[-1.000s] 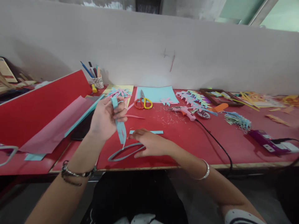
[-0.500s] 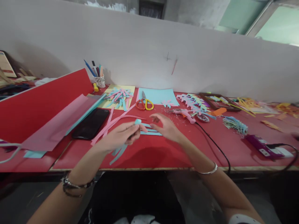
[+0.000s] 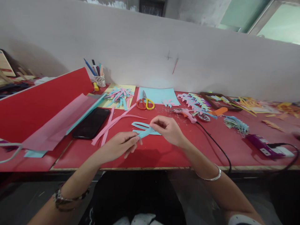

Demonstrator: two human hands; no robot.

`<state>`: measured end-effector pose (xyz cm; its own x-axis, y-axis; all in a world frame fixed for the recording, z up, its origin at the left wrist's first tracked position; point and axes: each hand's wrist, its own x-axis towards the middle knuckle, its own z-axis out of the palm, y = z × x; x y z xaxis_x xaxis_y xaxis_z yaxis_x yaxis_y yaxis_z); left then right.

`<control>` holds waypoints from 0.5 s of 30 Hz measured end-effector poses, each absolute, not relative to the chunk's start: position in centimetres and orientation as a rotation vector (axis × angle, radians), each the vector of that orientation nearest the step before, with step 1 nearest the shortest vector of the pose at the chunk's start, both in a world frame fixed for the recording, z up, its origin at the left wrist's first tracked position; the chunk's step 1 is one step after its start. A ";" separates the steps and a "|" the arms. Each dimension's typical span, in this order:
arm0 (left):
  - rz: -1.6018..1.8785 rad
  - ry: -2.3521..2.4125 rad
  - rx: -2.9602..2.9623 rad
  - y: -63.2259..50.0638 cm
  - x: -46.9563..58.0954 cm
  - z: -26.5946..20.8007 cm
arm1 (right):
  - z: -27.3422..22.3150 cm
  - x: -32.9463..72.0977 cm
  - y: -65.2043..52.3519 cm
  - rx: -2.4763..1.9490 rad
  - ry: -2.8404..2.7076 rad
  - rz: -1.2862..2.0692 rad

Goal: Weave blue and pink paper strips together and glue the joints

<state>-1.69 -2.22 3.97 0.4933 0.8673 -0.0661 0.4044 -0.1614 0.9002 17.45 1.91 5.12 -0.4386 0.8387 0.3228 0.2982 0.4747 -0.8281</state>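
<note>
Between my two hands a light blue paper strip (image 3: pixel 144 133) is held up above the table. My left hand (image 3: pixel 124 142) pinches its lower end, with the fingers partly curled. At its upper right end, my right hand (image 3: pixel 166 128) grips the paper between thumb and fingertips. Just behind lie more blue paper strips (image 3: pixel 138 124), one of them curved in a loop. Long pink paper strips (image 3: pixel 110 126) lie on the table to the left of my hands. Scissors (image 3: pixel 145 101) with red and yellow handles rest beyond my hands.
A black phone (image 3: pixel 91 123) lies on the left. A pink glue gun (image 3: pixel 185 114) with a black cable lies right of my hands, near a folded paper chain (image 3: pixel 193 102). A pile of cut strips (image 3: pixel 120 95), a pen cup (image 3: pixel 100 80) and a purple power strip (image 3: pixel 263 146) surround the work area.
My right hand has closed on the blue strip, which was in my left hand alone. The strip is now stretched between both hands, and the ends hanging below my left hand no longer show.
</note>
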 end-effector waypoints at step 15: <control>0.682 1.271 2.095 -1.8 -2.0 3.5 | 5.1 17.2 0.6 -0.828 -2.523 0.602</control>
